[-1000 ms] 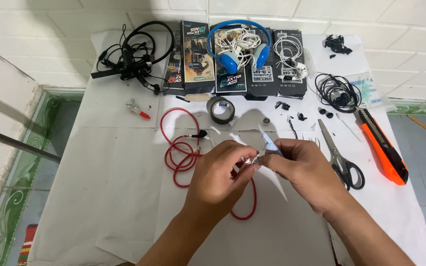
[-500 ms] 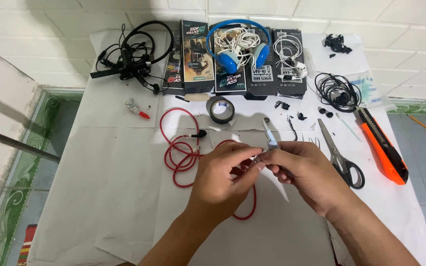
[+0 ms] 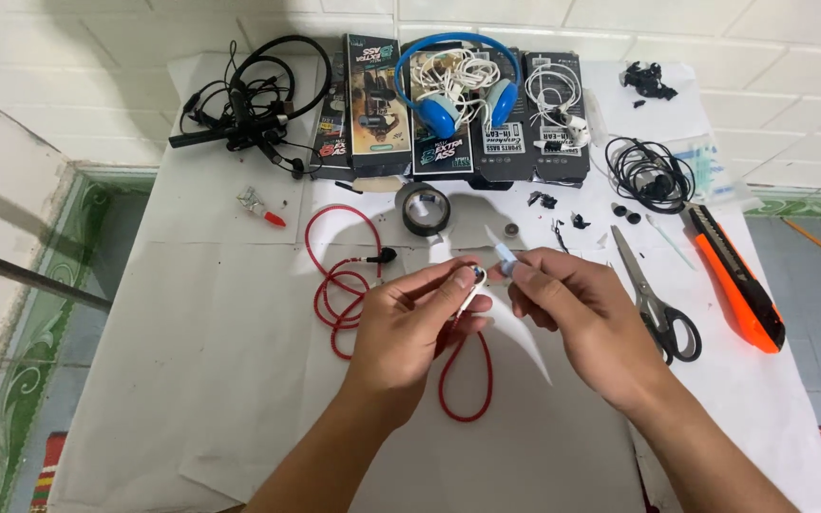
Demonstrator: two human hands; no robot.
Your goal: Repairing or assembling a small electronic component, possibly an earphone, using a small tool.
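Two bare forearms come up from the bottom edge of the view, each ending in a bare hand. The left hand (image 3: 410, 323) and the right hand (image 3: 586, 318) wear no gloves, rings, watch or bracelet. No sleeve shows on either arm; both are uncovered as far down as the frame reaches. The fingernails are short and unpainted. Light hair shows on the forearms. Nothing else of the person's body or clothing appears in the view.

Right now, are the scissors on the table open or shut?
Shut: the scissors lie flat on the white table, blades together in one point.
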